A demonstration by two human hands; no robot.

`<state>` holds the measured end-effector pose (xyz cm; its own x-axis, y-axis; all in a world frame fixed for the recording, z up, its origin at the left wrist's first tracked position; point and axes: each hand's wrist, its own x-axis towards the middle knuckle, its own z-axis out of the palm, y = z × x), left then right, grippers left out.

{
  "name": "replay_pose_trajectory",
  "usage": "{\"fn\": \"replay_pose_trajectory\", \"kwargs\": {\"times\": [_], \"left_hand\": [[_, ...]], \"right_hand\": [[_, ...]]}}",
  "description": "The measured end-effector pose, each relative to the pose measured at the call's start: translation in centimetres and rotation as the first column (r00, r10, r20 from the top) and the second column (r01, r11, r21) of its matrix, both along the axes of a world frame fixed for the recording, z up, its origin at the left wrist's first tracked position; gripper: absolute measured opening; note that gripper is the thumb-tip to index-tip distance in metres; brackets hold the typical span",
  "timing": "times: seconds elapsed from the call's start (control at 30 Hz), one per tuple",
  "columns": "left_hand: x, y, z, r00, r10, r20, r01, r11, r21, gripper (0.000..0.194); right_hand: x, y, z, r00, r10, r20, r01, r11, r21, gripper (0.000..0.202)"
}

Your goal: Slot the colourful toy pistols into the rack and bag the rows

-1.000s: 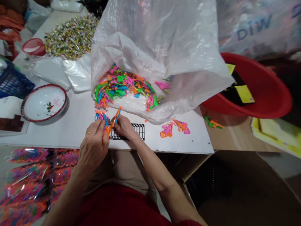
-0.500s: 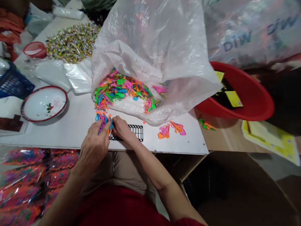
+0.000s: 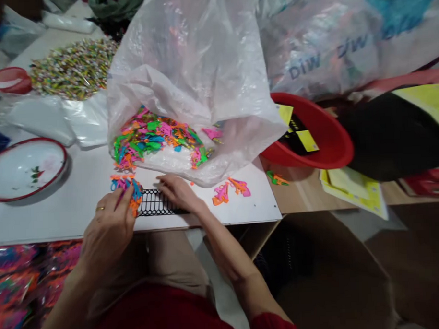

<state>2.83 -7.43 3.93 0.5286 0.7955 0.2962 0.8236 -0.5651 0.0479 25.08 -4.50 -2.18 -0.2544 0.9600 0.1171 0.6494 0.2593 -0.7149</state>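
Note:
A black grid rack (image 3: 154,205) lies on the white table in front of me. Small bright plastic toys (image 3: 137,191), pistol-like in shape, are packed together at its left end. My left hand (image 3: 111,218), with a ring on one finger, is closed round these toys. Over the right part of the rack is my right hand (image 3: 177,191), its fingers loosely apart with nothing seen in them. Two pink-and-orange toys (image 3: 221,193) lie to its right. Beyond the hands, a large clear plastic bag (image 3: 202,83) lies open with a heap of similar toys (image 3: 157,133) inside.
A red-rimmed enamel bowl (image 3: 11,188) is at left, a pile of small wrapped pieces (image 3: 75,66) behind it. At right stands a red basin (image 3: 330,136) holding black and yellow items. One green-orange toy (image 3: 276,178) lies near it. Filled packets (image 3: 15,282) lie below the table at left.
My view has swung to the right. My right hand has moved away from the toys and my left hand, rightward along the rack, baring more of its grid. My left hand stays on the toys.

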Motion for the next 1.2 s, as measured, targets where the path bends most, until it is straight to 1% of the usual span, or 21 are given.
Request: {"fn": "replay_pose_trajectory", "kwargs": {"times": [0.03,0.07,0.1,0.13,0.17,0.23,0.3,0.4,0.47,0.53,0.6,0.63,0.67,0.73,0.77,0.83,0.9,0.97,1.07,1.13,1.2], "left_hand": [[-0.1,0.1,-0.1,1.0,-0.004,0.015,0.004,1.0,-0.013,0.049],[-0.1,0.1,-0.2,1.0,0.0,0.031,0.001,1.0,-0.028,0.049],[-0.1,0.0,-0.3,0.999,0.009,0.047,-0.007,0.999,-0.042,0.049],[-0.1,-0.1,-0.4,0.998,0.02,0.057,-0.017,0.998,-0.056,0.049],[0.0,-0.2,-0.4,0.997,0.036,0.065,-0.032,0.997,-0.068,0.049],[0.0,-0.8,-0.3,0.995,0.064,0.071,-0.058,0.995,-0.078,0.049],[0.1,-1.4,-0.3,0.994,0.086,0.069,-0.08,0.994,-0.074,0.05],[0.4,-1.9,-0.1,0.987,0.142,0.08,-0.136,0.988,-0.073,0.049],[0.7,-1.7,0.0,0.979,0.175,0.102,-0.166,0.982,-0.091,0.049],[1.0,-1.1,0.1,0.972,0.204,0.118,-0.192,0.976,-0.104,0.049],[1.1,-0.4,0.2,0.965,0.236,0.111,-0.225,0.969,-0.104,0.048],[1.2,-0.1,0.2,0.963,0.249,0.1,-0.239,0.965,-0.105,0.048],[1.2,0.1,0.2,0.963,0.257,0.086,-0.248,0.963,-0.106,0.048],[1.1,0.2,0.4,0.965,0.256,0.058,-0.248,0.962,-0.111,0.048],[1.1,0.2,0.5,0.966,0.254,0.051,-0.248,0.962,-0.111,0.048],[1.0,0.1,0.6,0.967,0.25,0.047,-0.244,0.963,-0.114,0.048],[1.0,0.1,0.5,0.969,0.243,0.053,-0.235,0.965,-0.119,0.048],[1.0,0.1,0.4,0.969,0.24,0.065,-0.231,0.965,-0.121,0.048],[1.0,0.2,0.2,0.965,0.251,0.08,-0.242,0.964,-0.11,0.049],[1.0,0.2,0.1,0.966,0.247,0.083,-0.237,0.965,-0.113,0.049],[1.1,0.2,0.2,0.967,0.24,0.081,-0.229,0.965,-0.124,0.049]], "right_hand": [[2.4,0.1,0.7,0.994,-0.083,0.069,0.081,0.996,0.019,0.025],[4.8,0.4,1.4,0.967,-0.188,0.172,0.184,0.982,0.035,0.026],[6.9,0.8,2.0,0.914,-0.285,0.289,0.285,0.958,0.043,0.027],[8.8,1.4,2.5,0.848,-0.34,0.407,0.353,0.935,0.046,0.029],[10.2,2.1,2.8,0.782,-0.358,0.51,0.392,0.919,0.045,0.03],[11.9,3.5,2.7,0.686,-0.326,0.65,0.41,0.912,0.025,0.031],[12.7,4.7,1.9,0.646,-0.284,0.708,0.387,0.922,0.016,0.031],[13.4,5.5,1.0,0.644,-0.257,0.72,0.332,0.942,0.039,0.025],[13.6,5.1,1.2,0.676,-0.274,0.684,0.309,0.948,0.075,0.02],[12.7,4.1,1.8,0.753,-0.36,0.551,0.329,0.931,0.158,0.019],[10.0,2.1,2.3,0.859,-0.431,0.276,0.38,0.899,0.22,0.019],[7.8,0.9,2.5,0.9,-0.423,0.108,0.395,0.894,0.211,0.019],[5.4,-0.5,2.4,0.922,-0.384,-0.055,0.388,0.907,0.165,0.017],[-0.1,-3.0,1.4,0.922,-0.26,-0.287,0.276,0.961,0.013,0.014],[-2.6,-4.0,0.6,0.906,-0.232,-0.354,0.223,0.972,-0.066,0.012],[-6.4,-5.1,-1.2,0.873,-0.251,-0.419,0.173,0.961,-0.216,0.009],[-8.2,-5.3,-2.6,0.865,-0.292,-0.408,0.194,0.945,-0.264,0.009],[-8.5,-5.0,-3.2,0.903,-0.286,-0.322,0.225,0.951,-0.213,0.01],[-8.1,-4.7,-2.7,0.98,-0.176,-0.091,0.165,0.979,-0.115,0.009],[-8.1,-4.8,-2.1,0.993,-0.109,0.054,0.114,0.989,-0.095,0.011],[-8.5,-5.1,-1.5,0.983,-0.071,0.168,0.088,0.992,-0.095,0.013]]}}
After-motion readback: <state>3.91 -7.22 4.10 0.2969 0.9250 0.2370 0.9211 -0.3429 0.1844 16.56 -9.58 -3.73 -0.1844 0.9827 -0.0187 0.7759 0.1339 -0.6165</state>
